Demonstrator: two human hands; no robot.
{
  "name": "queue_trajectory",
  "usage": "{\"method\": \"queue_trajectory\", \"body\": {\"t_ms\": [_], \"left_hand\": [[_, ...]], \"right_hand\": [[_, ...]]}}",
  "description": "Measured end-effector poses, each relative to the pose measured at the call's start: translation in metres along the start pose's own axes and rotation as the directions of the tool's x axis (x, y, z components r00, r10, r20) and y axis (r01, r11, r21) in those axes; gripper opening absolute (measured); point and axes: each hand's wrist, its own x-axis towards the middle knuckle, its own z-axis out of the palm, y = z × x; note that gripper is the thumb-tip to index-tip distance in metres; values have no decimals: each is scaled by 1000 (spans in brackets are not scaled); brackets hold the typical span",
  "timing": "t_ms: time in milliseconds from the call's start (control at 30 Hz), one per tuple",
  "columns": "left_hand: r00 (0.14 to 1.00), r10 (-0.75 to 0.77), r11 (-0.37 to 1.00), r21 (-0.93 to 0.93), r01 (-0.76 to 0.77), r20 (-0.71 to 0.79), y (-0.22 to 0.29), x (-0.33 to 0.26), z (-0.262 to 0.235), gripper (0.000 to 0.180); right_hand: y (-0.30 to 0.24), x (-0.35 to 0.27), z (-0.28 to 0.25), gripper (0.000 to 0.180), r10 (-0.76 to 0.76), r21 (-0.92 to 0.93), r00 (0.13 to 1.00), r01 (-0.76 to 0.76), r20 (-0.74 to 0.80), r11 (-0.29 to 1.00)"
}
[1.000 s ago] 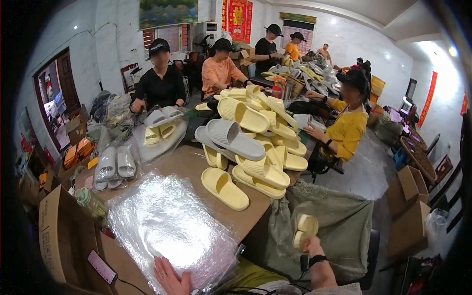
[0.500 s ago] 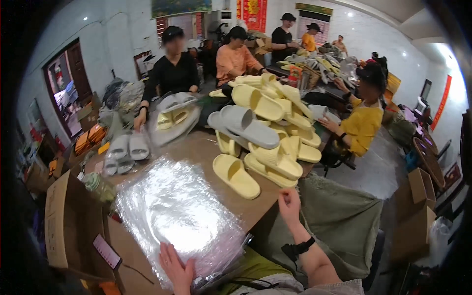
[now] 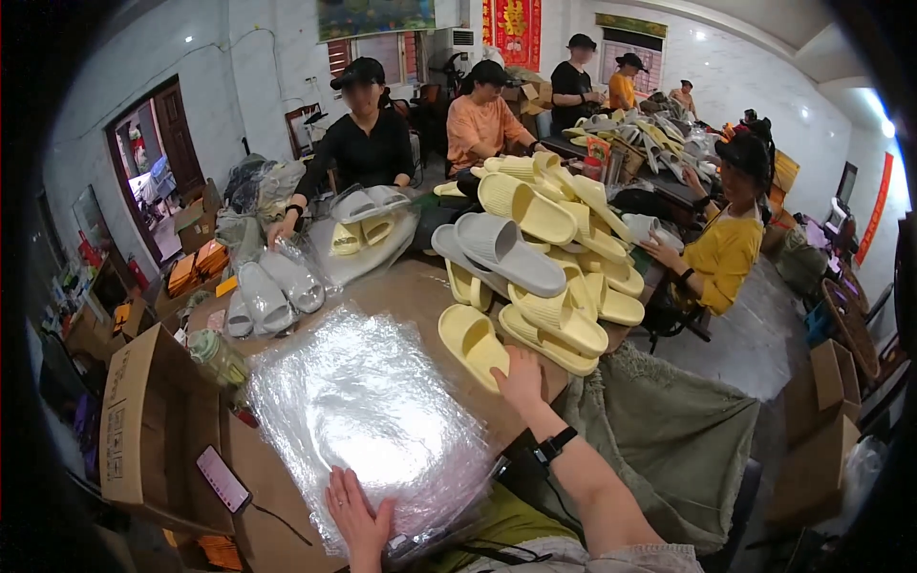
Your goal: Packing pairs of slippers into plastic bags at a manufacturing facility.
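My left hand (image 3: 359, 520) lies flat, fingers spread, on a stack of shiny clear plastic bags (image 3: 358, 382) at the table's near side. My right hand (image 3: 522, 378), with a black band on its wrist, is closed at the heel end of a yellow slipper (image 3: 472, 346). That slipper rests on the brown table at the front of the heap. Its thumb shows on the slipper's edge; the other fingers are partly hidden. Just behind is a heap of yellow slippers (image 3: 554, 325), with a grey pair (image 3: 506, 253) lying on it.
An open cardboard box (image 3: 162, 430), a phone (image 3: 223, 479) and a green bottle (image 3: 212, 358) stand at the left. Bagged grey slippers (image 3: 277, 291) lie near a co-worker in black (image 3: 368, 143). A green cloth (image 3: 659, 439) hangs at the right; another co-worker wears yellow (image 3: 721, 253).
My right hand has moved left and reached the front yellow slipper's heel. My left hand stays on the bags. The co-worker in black has shifted the bagged grey slippers, and the view has turned slightly.
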Motion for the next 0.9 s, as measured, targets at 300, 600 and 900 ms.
{"method": "queue_trajectory", "body": {"t_ms": [300, 600, 900], "left_hand": [[1000, 14, 1000, -13, -14, 1, -1, 1, 2, 89], [999, -39, 999, -26, 39, 21, 8, 4, -8, 89], [999, 40, 999, -6, -40, -5, 12, 0, -13, 85]], "right_hand": [[-23, -28, -32, 34, 83, 600, 986, -152, 142, 785], [7, -22, -54, 35, 19, 323, 998, -40, 68, 946], [0, 5, -33, 87, 180, -301, 976, -135, 125, 944]]}}
